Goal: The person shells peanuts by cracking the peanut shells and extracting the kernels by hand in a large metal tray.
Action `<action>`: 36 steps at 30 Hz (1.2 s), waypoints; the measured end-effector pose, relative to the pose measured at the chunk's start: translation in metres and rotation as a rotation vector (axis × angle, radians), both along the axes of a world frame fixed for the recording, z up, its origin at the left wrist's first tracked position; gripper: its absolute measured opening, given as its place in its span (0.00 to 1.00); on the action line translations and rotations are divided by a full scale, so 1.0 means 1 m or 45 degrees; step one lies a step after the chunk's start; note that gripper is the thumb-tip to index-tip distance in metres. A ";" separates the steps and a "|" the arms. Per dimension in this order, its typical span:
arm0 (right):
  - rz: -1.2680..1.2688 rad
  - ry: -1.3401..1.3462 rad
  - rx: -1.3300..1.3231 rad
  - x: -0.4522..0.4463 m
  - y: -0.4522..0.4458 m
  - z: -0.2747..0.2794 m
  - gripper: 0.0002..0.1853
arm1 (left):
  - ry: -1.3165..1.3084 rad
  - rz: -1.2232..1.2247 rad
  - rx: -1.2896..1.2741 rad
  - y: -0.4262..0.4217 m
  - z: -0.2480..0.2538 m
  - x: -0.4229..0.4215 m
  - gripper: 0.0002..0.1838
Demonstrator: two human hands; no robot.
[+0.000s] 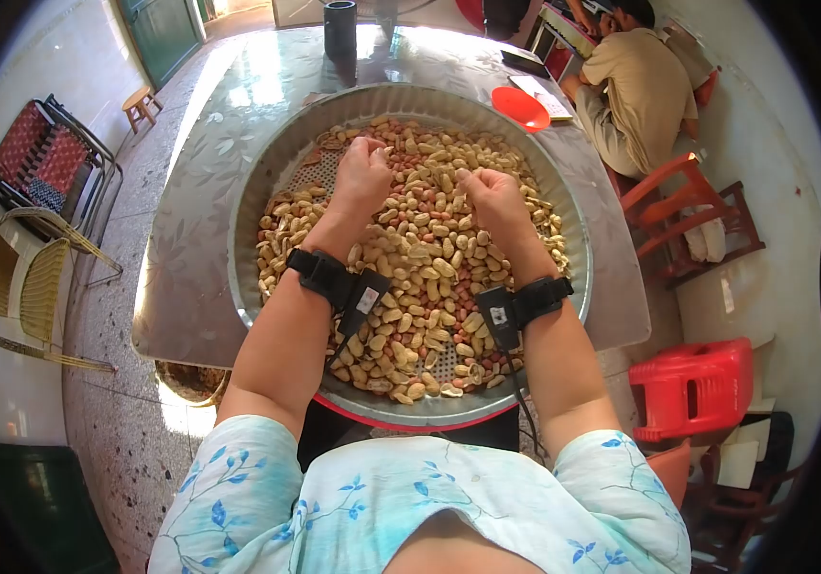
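Note:
A wide round metal tray [250, 230] with a perforated bottom holds a heap of peanuts in their shells [429, 253], with reddish shelled kernels scattered among them. Over the far left part of the heap, my left hand [362, 180] is closed in a pinch, with what looks like a peanut at its fingertips. My right hand [498, 199] is closed too, thumb against forefinger, just above the peanuts on the right. Whatever its fingers hold is too small and hidden to tell. Black straps with small boxes circle both wrists.
The tray rests on a patterned table [190, 249]. Behind it stand a dark cup [340, 31] and a red plate [520, 108]. A person [642, 91] sits bent over at the back right. Red plastic stools [692, 390] stand right; a wicker chair [42, 287] stands left.

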State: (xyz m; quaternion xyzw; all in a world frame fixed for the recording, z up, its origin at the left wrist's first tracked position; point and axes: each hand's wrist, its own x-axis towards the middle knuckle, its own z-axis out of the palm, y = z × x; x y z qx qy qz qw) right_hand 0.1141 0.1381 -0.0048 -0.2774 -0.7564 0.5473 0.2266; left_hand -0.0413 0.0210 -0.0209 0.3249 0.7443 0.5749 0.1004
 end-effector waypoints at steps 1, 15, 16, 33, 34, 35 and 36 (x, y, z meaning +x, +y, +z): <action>0.000 0.002 -0.001 0.000 -0.001 0.002 0.13 | -0.008 -0.022 -0.037 0.000 0.002 0.000 0.11; 0.414 0.709 -1.844 -0.010 -0.021 -0.015 0.16 | 0.384 -0.282 0.016 0.004 -0.011 0.013 0.09; 0.345 0.709 -1.845 -0.010 -0.019 -0.013 0.16 | 0.476 -0.325 -0.208 0.002 -0.007 0.018 0.12; 0.169 0.543 -1.457 -0.008 -0.020 -0.009 0.09 | -0.683 -0.662 0.407 -0.004 0.013 0.013 0.09; 0.176 0.537 -1.398 -0.008 -0.021 -0.010 0.09 | -0.726 -0.560 0.454 -0.003 0.016 0.021 0.08; 0.178 0.542 -1.390 -0.008 -0.022 -0.009 0.09 | -0.720 -0.566 0.459 -0.002 0.018 0.025 0.08; 0.139 0.553 -1.246 -0.009 -0.025 -0.009 0.10 | -0.745 -0.534 0.465 -0.002 0.020 0.028 0.08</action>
